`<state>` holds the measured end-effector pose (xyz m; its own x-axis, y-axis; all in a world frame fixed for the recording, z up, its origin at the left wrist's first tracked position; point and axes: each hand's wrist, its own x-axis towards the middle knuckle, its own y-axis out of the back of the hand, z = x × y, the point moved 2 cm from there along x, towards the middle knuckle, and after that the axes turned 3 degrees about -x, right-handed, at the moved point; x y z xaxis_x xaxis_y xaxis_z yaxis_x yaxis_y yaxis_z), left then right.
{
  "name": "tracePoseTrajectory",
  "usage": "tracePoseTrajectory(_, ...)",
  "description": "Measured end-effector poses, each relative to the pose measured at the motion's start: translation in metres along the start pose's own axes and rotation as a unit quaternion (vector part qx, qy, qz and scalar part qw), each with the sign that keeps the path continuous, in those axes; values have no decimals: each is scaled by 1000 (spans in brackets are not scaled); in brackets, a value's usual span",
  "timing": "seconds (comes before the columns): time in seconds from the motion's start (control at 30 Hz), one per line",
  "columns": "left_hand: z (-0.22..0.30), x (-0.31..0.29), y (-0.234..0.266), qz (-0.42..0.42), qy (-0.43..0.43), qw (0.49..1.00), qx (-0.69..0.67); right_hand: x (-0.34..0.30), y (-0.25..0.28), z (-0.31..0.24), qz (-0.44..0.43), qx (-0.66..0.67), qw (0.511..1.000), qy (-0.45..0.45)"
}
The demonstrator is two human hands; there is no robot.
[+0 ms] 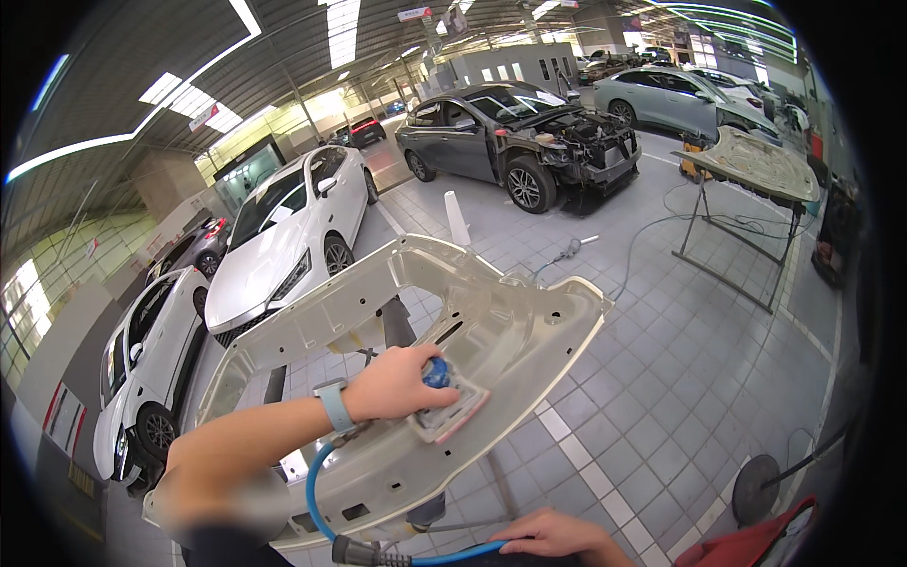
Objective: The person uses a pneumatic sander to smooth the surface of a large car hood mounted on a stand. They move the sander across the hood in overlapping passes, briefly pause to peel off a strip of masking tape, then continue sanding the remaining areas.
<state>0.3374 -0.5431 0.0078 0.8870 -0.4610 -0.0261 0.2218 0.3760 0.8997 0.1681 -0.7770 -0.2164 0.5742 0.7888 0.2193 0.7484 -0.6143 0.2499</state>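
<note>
Left arm [248, 439] outstretched, we are gripping the sander [460, 417] on the panel [515, 331], left hand [402, 383] curling its fingers over the knob [436, 372], right hand [559, 535] loosely closed on the hose [461, 556], judging the sander stiff, fairly heavy, best held by that knob.

I look out through the left of two fisheye lenses worn side by side on my head, facing ahead and down across a pale panel [529, 321] within arm's reach. My left hand [397, 383] is close, toward seven o'clock, its forearm [274, 430] coming in between seven and eight; my right hand [553, 533] shows just past five, near the lower rim. The view stretches to the roof [288, 61] at eleven, a dark grey car [453, 146] well beyond at twelve, and tiled floor [680, 397] at four.
</note>
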Motion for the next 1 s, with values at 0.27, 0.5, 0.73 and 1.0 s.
tracePoseTrajectory(0.27,42,102,-20,46,-84,992,88,-15,14,-5,29,-10,999,-26)
tracePoseTrajectory(0.5,55,167,-17,3,-42,985,165,-32,17,-12,126,36,991,-24)
tracePoseTrajectory(0.73,53,83,-14,43,-103,973,204,-12,19,-8,66,19,998,4)
tracePoseTrajectory(1.0,50,45,-9,24,-75,968,239,22,5,0,9,28,999,37)
